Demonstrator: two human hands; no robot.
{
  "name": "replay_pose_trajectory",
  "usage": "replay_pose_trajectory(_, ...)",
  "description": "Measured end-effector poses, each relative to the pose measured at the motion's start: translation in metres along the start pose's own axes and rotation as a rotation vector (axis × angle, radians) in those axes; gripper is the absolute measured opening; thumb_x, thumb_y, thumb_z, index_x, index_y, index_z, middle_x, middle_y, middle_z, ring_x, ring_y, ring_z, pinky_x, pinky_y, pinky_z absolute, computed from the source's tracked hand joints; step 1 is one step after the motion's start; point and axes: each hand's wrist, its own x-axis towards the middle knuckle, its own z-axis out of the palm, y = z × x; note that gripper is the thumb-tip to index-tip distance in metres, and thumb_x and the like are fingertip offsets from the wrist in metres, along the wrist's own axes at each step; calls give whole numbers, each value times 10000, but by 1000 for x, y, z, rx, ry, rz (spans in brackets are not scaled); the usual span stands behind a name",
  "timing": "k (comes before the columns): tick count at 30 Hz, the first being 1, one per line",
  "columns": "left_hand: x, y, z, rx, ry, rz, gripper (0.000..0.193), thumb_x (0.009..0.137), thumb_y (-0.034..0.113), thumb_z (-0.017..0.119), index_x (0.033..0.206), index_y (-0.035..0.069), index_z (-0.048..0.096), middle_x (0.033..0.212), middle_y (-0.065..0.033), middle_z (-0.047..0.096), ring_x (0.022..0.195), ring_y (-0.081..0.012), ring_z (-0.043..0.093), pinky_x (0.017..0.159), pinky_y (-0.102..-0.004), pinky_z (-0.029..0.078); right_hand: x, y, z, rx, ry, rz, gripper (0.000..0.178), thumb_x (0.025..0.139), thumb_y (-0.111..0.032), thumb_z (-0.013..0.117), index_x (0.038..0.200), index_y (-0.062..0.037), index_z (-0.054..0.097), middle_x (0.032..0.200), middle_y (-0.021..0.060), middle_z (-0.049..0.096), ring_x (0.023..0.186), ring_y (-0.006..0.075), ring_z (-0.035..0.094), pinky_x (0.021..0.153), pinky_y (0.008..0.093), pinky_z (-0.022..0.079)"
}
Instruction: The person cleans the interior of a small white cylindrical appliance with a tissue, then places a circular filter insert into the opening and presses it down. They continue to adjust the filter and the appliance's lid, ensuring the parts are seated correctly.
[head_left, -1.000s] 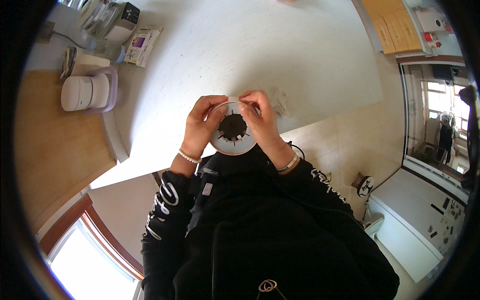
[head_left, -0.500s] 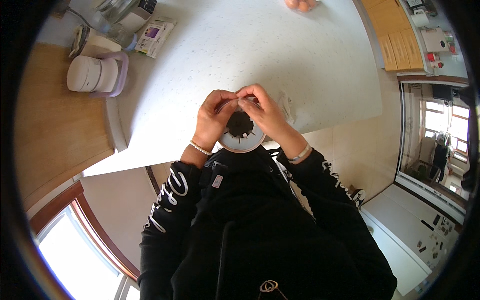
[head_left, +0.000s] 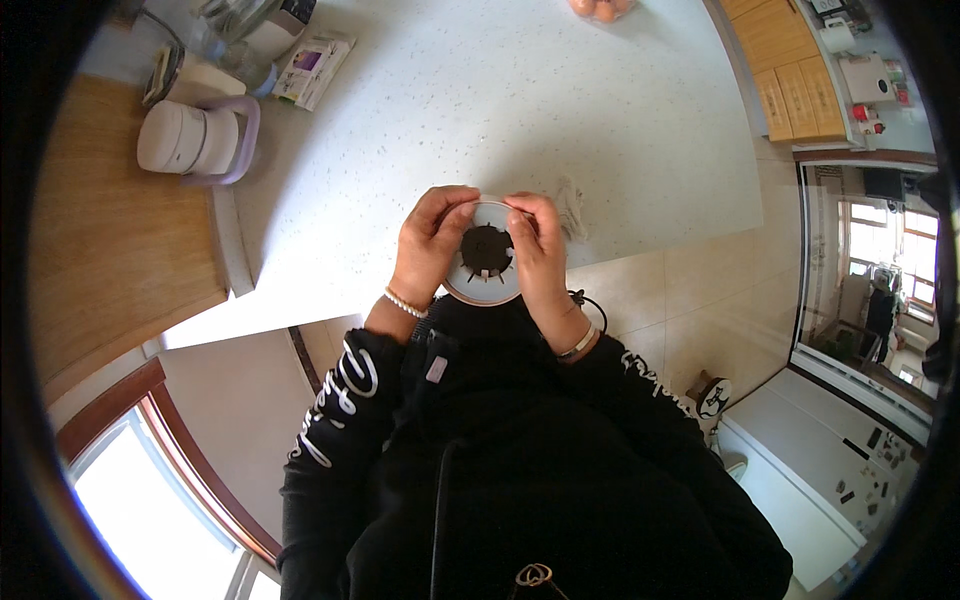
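Close to my body, near the counter's front edge, both hands hold a round white disc (head_left: pixel 487 291) with a thin brownish rim. Its centre is a dark round patch with short slots or tabs around it; I cannot make out what kind of part it is. My left hand (head_left: pixel 428 243) is closed on the left and far rim, thumb on the near face. My right hand (head_left: pixel 541 250) grips the upper right rim, fingers curled over it. A crumpled whitish cloth or wipe (head_left: pixel 571 210) lies on the counter just beyond my right hand.
The speckled white counter (head_left: pixel 400 130) stretches away in front of me. At its left stand a white container with a lilac handle (head_left: pixel 185 140), a flat packet (head_left: pixel 314 70) and clear bottles. Eggs in a clear container (head_left: pixel 603 9) sit at the far edge. A white cabinet (head_left: pixel 800 470) stands at right.
My hands have moved apart along the far rim of the disc, the right one further right and down. More of the disc's upper part shows now.
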Motion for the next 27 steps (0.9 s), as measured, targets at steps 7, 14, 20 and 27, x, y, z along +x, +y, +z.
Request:
replay_pose_trajectory(7, 8, -1, -1, 41, -70, 67, 145, 937, 44, 639, 1073, 16, 683, 1015, -56, 673, 921, -124, 638, 825, -247, 524, -11, -10, -17, 244, -106, 245, 249, 1017, -145, 512, 1243, -43, 541, 1173, 23, 544, 1082, 108, 485, 966, 271, 393)
replay_pose_trajectory(14, 6, -1, -2, 38, -107, -1, 177, 960, 34, 590, 1118, 12, 665, 1131, -60, 661, 1026, -137, 608, 921, -269, 492, 3, -14, -39, 151, -287, 135, 275, 978, -122, 532, 1236, -31, 562, 1165, 72, 551, 1093, 171, 510, 963, 299, 409)
replay_pose_trajectory(20, 8, -2, -1, 19, -107, -33, 165, 956, 24, 591, 1108, 13, 654, 1105, -56, 663, 1014, -128, 606, 913, -262, 490, 7, -5, -30, -106, -201, -101, 222, 905, -19, 552, 1120, -19, 607, 1073, 99, 544, 959, 197, 533, 868, 307, 438)
replay_pose_trajectory(27, 8, -1, -1, 51, -106, -41, 170, 969, 42, 581, 1125, 24, 647, 1107, -41, 660, 1006, -124, 606, 924, -262, 486, 10, -12, -39, 43, -323, 124, 258, 972, -95, 541, 1210, -5, 575, 1203, 85, 522, 1106, 167, 539, 973, 319, 436)
